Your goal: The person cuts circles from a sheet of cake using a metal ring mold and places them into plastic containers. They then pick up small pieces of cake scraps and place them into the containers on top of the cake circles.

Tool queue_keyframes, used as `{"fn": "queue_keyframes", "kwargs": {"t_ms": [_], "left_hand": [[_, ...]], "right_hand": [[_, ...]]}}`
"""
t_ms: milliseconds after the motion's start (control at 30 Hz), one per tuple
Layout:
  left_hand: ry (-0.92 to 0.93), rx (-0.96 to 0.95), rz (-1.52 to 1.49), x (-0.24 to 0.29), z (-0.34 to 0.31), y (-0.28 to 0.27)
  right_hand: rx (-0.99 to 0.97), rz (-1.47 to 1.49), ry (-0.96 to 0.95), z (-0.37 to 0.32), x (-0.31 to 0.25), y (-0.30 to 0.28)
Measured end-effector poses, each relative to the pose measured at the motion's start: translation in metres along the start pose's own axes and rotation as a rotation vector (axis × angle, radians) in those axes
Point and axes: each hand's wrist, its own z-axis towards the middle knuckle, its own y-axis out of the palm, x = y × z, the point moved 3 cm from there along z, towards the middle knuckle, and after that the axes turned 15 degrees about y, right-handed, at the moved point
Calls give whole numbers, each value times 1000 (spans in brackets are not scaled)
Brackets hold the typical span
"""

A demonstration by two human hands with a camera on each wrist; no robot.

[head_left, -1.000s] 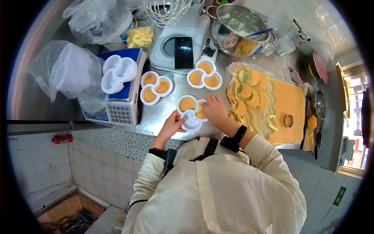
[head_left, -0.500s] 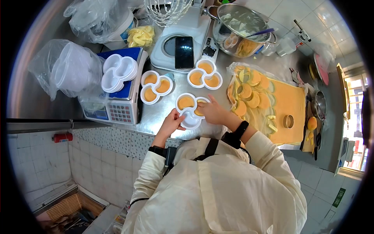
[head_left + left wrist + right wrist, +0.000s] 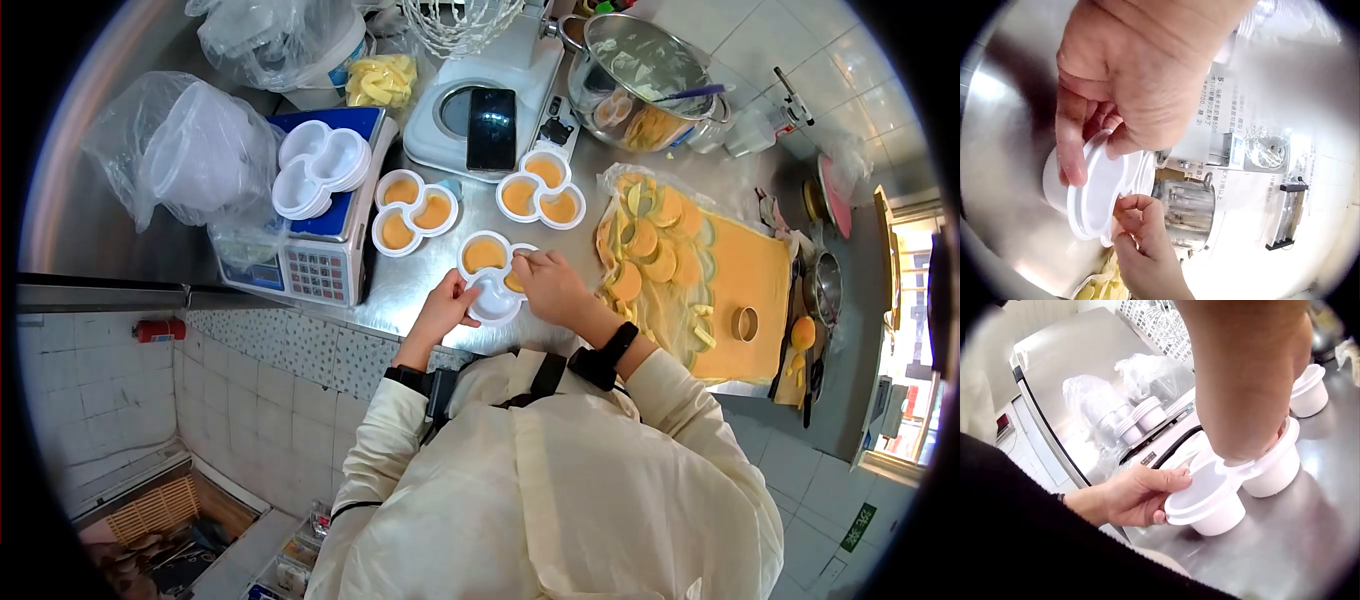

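The white three-cup tray [image 3: 1219,519] sits on the steel surface [image 3: 475,205] close before the person, probably for easy reach, openings up. Its clover shape has no clear long axis; one cup points toward the body. The left hand [image 3: 440,308] pinches that cup's rim, likely steadying it; the right hand [image 3: 550,288] bends over the right cup, its grip hidden.

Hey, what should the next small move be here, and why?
I'd probably settle the yellow piece with the right hand before filling the empty cup. That hand's fingers are at the piece's own cup, the left hand grips the tray, and the neighbouring round looks flat.
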Motion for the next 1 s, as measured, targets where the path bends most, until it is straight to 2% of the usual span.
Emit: {"fn": "queue_keyframes", "kwargs": {"t_ms": [67,200,300,367,400,467,567,600,667,767,900,967,1000], "left_hand": [[-23,15,-31,0,0,0],[-11,34,-22,6,1,0],[-20,36,41,7,1,-2],[4,52,56,5,-1,-3],[-2,57,51,3,-3,-3],[26,32,59,4,0,-3],[13,67,99,12,0,0],[15,64,101,11,0,1],[6,74,88,8,1,0],[10,58,67,6,3,-1],[-18,78,-10,2,0,1],[-6,109,-9,4,-4,0],[-17,116,-11,2,-7,-1]], "right_hand": [[-157,-45,72,4,0,1],[-203,-55,45,8,4,3],[-225,51,-3,7,9,-7],[-253,195,-108,-1,5,-16],[-261,198,-112,-4,2,-17],[-159,403,-133,-6,-3,-23],[-179,515,-88,-4,5,-4],[-176,514,-86,-3,6,-2],[-312,474,3,-2,8,8],[-358,344,-27,2,5,9],[-326,483,-76,2,14,4],[-151,284,-86,-3,10,-24],[-162,292,-88,-4,9,-25]]}}
